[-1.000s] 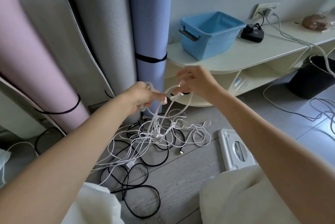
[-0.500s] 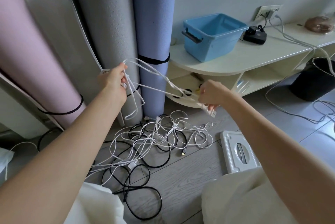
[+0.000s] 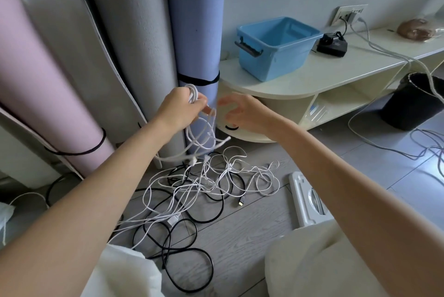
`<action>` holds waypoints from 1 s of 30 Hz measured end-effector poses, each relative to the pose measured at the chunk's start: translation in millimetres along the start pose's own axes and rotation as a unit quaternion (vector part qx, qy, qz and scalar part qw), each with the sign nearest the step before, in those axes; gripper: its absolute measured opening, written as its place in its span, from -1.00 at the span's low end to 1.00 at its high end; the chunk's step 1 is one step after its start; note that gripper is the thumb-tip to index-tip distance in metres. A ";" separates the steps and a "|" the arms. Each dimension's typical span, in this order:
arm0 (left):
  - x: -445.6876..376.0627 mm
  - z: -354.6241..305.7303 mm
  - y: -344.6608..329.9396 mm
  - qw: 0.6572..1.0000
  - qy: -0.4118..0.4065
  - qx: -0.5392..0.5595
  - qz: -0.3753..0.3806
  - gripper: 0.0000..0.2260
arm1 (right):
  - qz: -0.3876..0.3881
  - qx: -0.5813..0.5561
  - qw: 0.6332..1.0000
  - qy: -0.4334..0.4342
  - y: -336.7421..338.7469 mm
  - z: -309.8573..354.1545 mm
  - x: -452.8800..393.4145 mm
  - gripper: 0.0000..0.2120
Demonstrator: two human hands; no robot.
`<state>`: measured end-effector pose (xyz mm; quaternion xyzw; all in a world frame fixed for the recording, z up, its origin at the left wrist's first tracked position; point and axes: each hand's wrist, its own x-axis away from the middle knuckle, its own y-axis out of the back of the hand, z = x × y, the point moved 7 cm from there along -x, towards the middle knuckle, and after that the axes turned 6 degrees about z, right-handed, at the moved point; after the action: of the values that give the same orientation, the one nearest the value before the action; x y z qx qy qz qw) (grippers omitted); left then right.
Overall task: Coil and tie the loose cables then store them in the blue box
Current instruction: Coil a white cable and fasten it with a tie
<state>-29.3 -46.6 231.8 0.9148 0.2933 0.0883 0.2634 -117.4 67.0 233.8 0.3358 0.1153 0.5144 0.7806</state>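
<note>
My left hand grips loops of a white cable in front of the blue mat; its loops hang down below the fist and one end sticks out to the right. My right hand hovers just right of it with fingers spread, blurred, holding nothing that I can see. A tangle of loose white and black cables lies on the grey floor beneath both hands. The blue box stands empty on the cream shelf unit, up and to the right.
Rolled pink, grey and blue mats lean on the wall. The cream shelf unit carries a black charger. A black bin, a white scale and more cables lie on the floor to the right.
The hands were spread apart with the white cable stretched between them; now they have come together, the cable looped in my left hand and my right hand released.
</note>
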 end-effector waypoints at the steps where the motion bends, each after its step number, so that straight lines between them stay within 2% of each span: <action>1: 0.7 -3.5 3.4 1.000 -0.011 -0.023 -0.018 -0.82 | -0.031 0.010 0.999 0.005 6.7 1.8 0.4 -0.66; 2: 1.3 -5.0 7.2 0.997 -0.020 -0.057 -0.045 -0.82 | -0.048 0.015 0.999 0.004 10.4 2.3 0.4 -0.69; 4: 4.5 -10.9 15.6 0.984 -0.036 -0.143 -0.102 -0.80 | -0.035 0.001 0.999 0.013 7.7 4.3 -0.4 -0.76; 6: 10.0 -19.0 18.7 0.977 -0.056 -0.164 -0.125 -0.78 | -0.011 0.006 0.999 0.034 -3.0 6.2 -1.7 -0.79; 9: 12.3 -26.0 11.3 0.996 -0.057 -0.013 -0.071 -0.81 | 0.019 -0.030 0.997 0.074 -11.6 16.7 2.0 -0.77; 12: 13.3 -31.6 3.0 0.987 -0.042 0.155 -0.008 -0.78 | 0.108 -0.058 0.989 0.084 -26.5 24.2 6.6 -0.78; 14: 11.9 -34.1 1.5 0.955 -0.031 0.295 0.026 -0.74 | 0.174 -0.067 0.979 0.079 -41.3 23.3 10.8 -0.88; 17: 11.6 -39.3 3.2 0.879 -0.009 0.471 0.073 -0.68 | 0.201 -0.151 0.965 0.069 -42.9 18.4 13.6 -0.75; 19: 14.0 -42.4 2.1 0.848 0.017 0.516 0.120 -0.66 | 0.206 -0.158 0.964 0.056 -37.2 12.6 15.5 -0.67; 20: 17.8 -43.9 -2.0 0.853 0.036 0.498 0.153 -0.64 | 0.207 -0.137 0.968 0.040 -34.8 7.1 16.8 -0.63; 21: 22.3 -43.0 -8.1 0.872 0.054 0.448 0.190 -0.62 | 0.207 -0.099 0.973 0.022 -33.4 1.0 18.1 -0.60; 23: 33.7 -36.8 -24.3 0.907 0.086 0.309 0.274 -0.59 | 0.199 -0.002 0.980 -0.011 -29.8 -14.0 17.0 -0.58; 24: 39.4 -33.4 -31.3 0.911 0.094 0.252 0.314 -0.60 | 0.186 0.045 0.981 -0.027 -25.1 -22.3 14.3 -0.59; 27: 52.2 -26.8 -41.6 0.899 0.084 0.169 0.394 -0.63 | 0.123 0.107 0.985 -0.058 -2.9 -35.3 8.7 -0.67; 30: 61.6 -35.8 -39.2 0.873 0.044 0.197 0.445 -0.60 | 0.067 0.026 0.996 -0.050 15.9 -34.5 7.8 -0.52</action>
<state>-9.8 31.8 241.6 0.9767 -0.1218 0.1764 -0.0020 -143.6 91.8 219.5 0.3882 0.0668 0.5447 0.7404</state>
